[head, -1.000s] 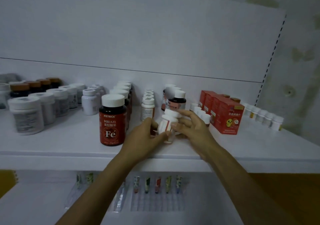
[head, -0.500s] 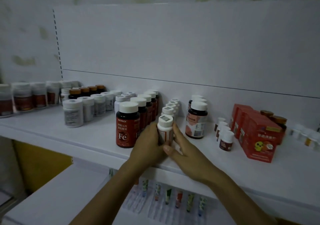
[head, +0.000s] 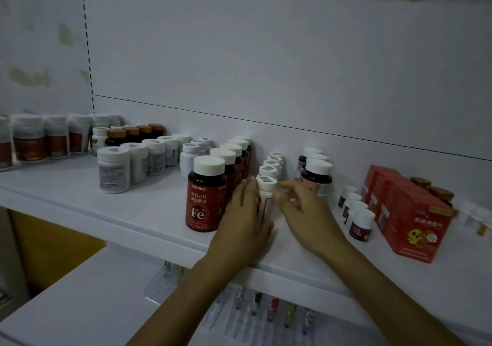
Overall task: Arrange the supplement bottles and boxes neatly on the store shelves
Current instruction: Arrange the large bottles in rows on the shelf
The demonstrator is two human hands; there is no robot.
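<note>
The small white bottle [head: 266, 187] stands upright at the front of a row of white bottles [head: 274, 160] on the shelf [head: 119, 207]. It sits between the big red Fe bottle [head: 206, 199] and a dark bottle with a white cap [head: 316, 178]. The left hand [head: 245, 220] lies against its left side, fingers [head: 246, 190] straight and pressed together. The right hand [head: 308, 212] is just beside its right side, fingers [head: 286, 188] loosely curled and gripping nothing. The blur hides whether they touch it.

The bottle is narrow and tall, so a sideways nudge high up could tip it into the row behind and knock several over. A push from the left alone could also skew it out of line. Either wrist, swinging wide, might bump the Fe bottle or the dark bottle.
</note>
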